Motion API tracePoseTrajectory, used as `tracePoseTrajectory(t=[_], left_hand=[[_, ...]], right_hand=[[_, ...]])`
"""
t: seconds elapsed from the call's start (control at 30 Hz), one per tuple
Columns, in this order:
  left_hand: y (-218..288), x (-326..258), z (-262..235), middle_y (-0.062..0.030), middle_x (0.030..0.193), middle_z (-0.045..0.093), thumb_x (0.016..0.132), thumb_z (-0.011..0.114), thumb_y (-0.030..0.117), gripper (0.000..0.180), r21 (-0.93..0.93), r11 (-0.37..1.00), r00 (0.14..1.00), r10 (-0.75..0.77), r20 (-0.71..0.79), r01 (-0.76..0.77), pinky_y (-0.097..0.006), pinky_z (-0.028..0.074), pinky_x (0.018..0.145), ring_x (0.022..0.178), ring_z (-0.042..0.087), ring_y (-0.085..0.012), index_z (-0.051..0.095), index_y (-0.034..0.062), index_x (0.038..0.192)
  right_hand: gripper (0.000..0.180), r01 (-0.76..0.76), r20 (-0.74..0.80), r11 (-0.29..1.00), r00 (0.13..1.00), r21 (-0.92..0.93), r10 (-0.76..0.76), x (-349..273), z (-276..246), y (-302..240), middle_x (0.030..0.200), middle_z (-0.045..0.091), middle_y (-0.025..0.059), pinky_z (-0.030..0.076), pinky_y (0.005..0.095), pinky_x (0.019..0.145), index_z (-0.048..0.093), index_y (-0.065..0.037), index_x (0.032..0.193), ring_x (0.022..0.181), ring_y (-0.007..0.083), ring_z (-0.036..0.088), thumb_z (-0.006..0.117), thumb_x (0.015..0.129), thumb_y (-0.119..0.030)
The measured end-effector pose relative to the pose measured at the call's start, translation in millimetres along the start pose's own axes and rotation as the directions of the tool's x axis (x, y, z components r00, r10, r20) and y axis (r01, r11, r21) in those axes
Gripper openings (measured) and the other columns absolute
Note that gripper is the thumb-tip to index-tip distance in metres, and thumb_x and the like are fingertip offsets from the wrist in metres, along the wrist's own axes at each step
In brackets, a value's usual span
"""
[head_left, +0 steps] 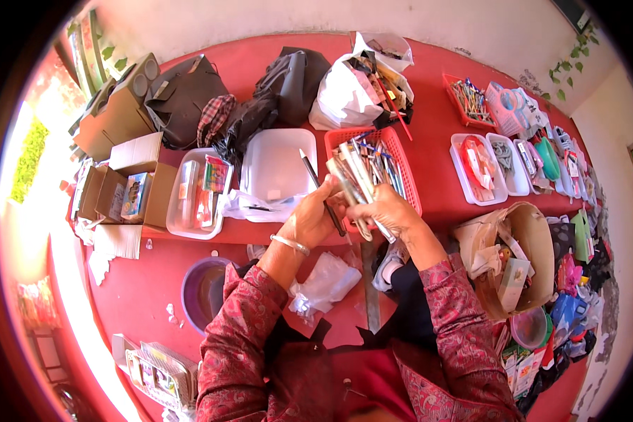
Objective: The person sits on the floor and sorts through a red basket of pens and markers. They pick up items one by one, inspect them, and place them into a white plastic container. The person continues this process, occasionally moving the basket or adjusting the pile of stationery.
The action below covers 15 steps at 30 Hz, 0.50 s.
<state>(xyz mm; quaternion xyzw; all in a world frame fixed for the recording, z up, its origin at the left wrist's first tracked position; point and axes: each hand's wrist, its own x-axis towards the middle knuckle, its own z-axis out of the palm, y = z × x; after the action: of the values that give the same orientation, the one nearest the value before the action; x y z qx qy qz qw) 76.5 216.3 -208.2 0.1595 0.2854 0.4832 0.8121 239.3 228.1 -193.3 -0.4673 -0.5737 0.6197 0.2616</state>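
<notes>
Two closed grips are seen above a clear plastic bag point(327, 283), which is left lying at seven o'clock. A dark pen point(309, 167) is gripped by the left hand point(315, 213), its upper end tipped toward eleven o'clock; a bundle of pens point(352, 184) is clasped by the right hand point(392, 211), just beside it. Whether the bundle is also touched by the left fingers cannot be told. The step in hand is judged to be the sorting of pens, one being kept apart from the rest. For the next move, a firm hold on the bundle seems called for while the single pen is guided clear. Farther off, more pens are held by a red basket point(408, 179) at one o'clock, and a translucent tray point(278, 158) is set at ten.
</notes>
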Motion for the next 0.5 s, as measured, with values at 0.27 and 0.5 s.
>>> tracePoseTrajectory(t=[0.27, 0.5], left_hand=[[-15.1, 3.3, 6.0, -0.0121, 0.114, 0.05, 0.093, 0.038, 0.035, 0.041, -0.053, 0.992, 0.981, -0.101, 0.165, 0.111, -0.042, 0.034, 0.097, 0.108, 0.047, -0.0241, 0.044, 0.001, 0.116], [-14.0, -8.4, 2.7, -0.0109, 0.116, 0.05, 0.094, 0.029, 0.044, 0.053, 0.254, 0.966, 0.981, -0.101, 0.166, 0.056, -0.035, 0.038, 0.091, 0.102, 0.051, -0.0211, 0.04, 0.0013, 0.123]], right_hand=[[0.024, 0.093, -0.092, 0.981, 0.993, 0.168, -0.078, 4.1, 11.0, 5.1, 0.067, 0.058, 0.004, 0.043, 0.0251, 0.052, 0.06, 0.001, 0.085, 0.059, 0.0093, 0.053, 0.061, 0.08, -0.022], [0.023, 0.103, 0.026, 0.995, 0.994, -0.012, -0.103, -4.3, 15.9, -9.6, 0.072, 0.055, 0.0019, 0.044, 0.0252, 0.055, 0.057, 0.001, 0.087, 0.062, 0.0099, 0.052, 0.067, 0.073, -0.015]])
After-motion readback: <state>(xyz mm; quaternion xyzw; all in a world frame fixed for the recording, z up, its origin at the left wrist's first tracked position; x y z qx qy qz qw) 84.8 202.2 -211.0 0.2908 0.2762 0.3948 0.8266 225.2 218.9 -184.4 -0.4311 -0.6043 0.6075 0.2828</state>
